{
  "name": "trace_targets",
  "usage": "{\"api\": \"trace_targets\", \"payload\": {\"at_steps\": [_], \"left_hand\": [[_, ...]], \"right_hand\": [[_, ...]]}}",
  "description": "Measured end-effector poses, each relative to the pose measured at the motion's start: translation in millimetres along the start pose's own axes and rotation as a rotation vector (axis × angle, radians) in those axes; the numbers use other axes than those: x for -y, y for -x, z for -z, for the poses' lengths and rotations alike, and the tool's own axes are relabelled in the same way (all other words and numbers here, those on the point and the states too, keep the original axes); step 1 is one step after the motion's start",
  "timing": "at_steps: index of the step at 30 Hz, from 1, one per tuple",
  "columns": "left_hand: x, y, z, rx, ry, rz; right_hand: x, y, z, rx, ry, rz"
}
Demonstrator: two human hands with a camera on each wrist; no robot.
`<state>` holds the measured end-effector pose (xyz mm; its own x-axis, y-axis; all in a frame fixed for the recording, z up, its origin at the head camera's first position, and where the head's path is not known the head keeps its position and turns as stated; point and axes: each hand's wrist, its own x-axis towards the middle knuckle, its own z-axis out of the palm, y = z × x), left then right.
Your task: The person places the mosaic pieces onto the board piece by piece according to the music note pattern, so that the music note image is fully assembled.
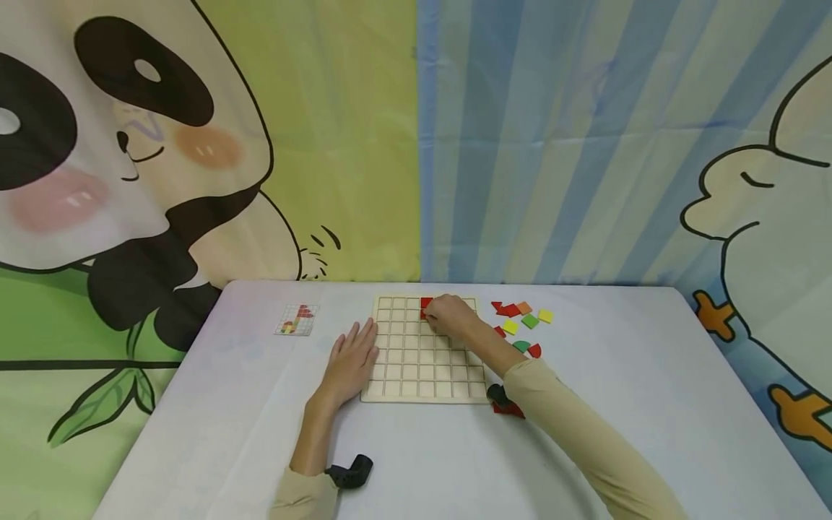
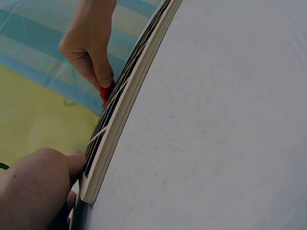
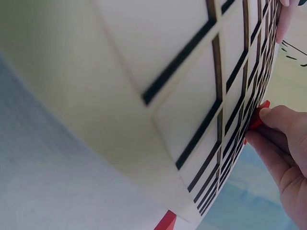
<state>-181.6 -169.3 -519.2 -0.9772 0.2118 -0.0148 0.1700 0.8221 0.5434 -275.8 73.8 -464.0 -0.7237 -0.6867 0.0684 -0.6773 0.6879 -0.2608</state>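
Observation:
A wooden grid board point(image 1: 406, 372) with square cells lies on the white table. My left hand point(image 1: 351, 361) rests flat with its fingers spread along the board's left edge; in the left wrist view its thumb point(image 2: 76, 162) is at the board's corner. My right hand point(image 1: 451, 316) pinches a red piece point(image 3: 258, 117) between thumb and fingers at the board's far side. Red shows in the far row beside those fingertips point(image 1: 426, 303). The held piece's outline is mostly covered by the fingers.
Right of the board lie several loose flat pieces, among them a yellow square point(image 1: 545, 315), a green piece point(image 1: 529, 321) and an orange piece point(image 1: 523, 308). More red pieces point(image 1: 510, 410) lie under the right wrist camera. A small pattern card point(image 1: 297, 319) lies at the left.

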Motion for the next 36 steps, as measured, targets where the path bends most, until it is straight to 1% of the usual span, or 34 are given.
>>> {"api": "trace_targets", "payload": {"at_steps": [5, 8, 10, 12, 14, 16, 17, 19, 21, 23, 26, 29, 32, 33, 36], "left_hand": [[0.0, 0.0, -0.1, 0.003, -0.001, -0.004], [0.3, 0.4, 0.7, -0.001, -0.003, -0.001], [0.5, 0.7, 1.0, -0.005, -0.003, 0.0], [0.3, 1.1, 1.2, -0.006, 0.001, 0.001], [-0.1, 1.3, 1.2, -0.008, 0.01, 0.001], [-0.6, 1.4, 1.3, -0.008, 0.017, 0.002], [-0.8, 1.5, 1.3, -0.007, 0.017, 0.001], [-0.7, 0.9, 1.8, -0.001, 0.014, 0.001], [-0.6, 0.0, 4.0, 0.003, 0.005, 0.003], [-0.9, -0.8, 5.8, 0.008, -0.007, 0.005], [-0.1, -1.3, 6.8, 0.004, -0.006, 0.004], [1.3, -0.9, 5.7, 0.008, -0.011, 0.0], [0.6, -0.8, 4.9, 0.006, -0.01, 0.0], [0.3, -0.7, 4.6, 0.007, -0.009, 0.001], [-0.2, 0.2, 2.0, 0.009, 0.003, 0.003]], "right_hand": [[0.1, -1.0, -0.4, -0.013, -0.018, 0.0], [1.5, -2.4, -2.0, -0.039, 0.007, 0.012], [2.9, -3.3, -3.2, -0.038, 0.014, 0.008], [4.8, -3.4, -2.5, -0.011, 0.023, 0.0], [6.0, -2.1, 1.0, 0.035, 0.024, 0.0], [6.3, 2.3, 7.6, 0.068, 0.038, 0.021], [5.8, 5.7, 11.8, 0.07, 0.047, 0.042], [4.6, 16.1, 21.9, 0.05, 0.059, 0.082], [4.4, 29.5, 32.8, 0.019, 0.057, 0.104], [5.5, 47.2, 43.7, 0.007, 0.048, 0.099], [6.1, 78.4, 55.1, 0.018, 0.064, 0.097], [-1.5, 110.0, 56.3, 0.02, 0.126, 0.138], [-16.8, 134.1, 52.3, 0.011, 0.198, 0.169], [-21.9, 139.9, 51.3, 0.015, 0.217, 0.169], [-34.6, 153.4, 50.3, 0.05, 0.25, 0.115]]}}
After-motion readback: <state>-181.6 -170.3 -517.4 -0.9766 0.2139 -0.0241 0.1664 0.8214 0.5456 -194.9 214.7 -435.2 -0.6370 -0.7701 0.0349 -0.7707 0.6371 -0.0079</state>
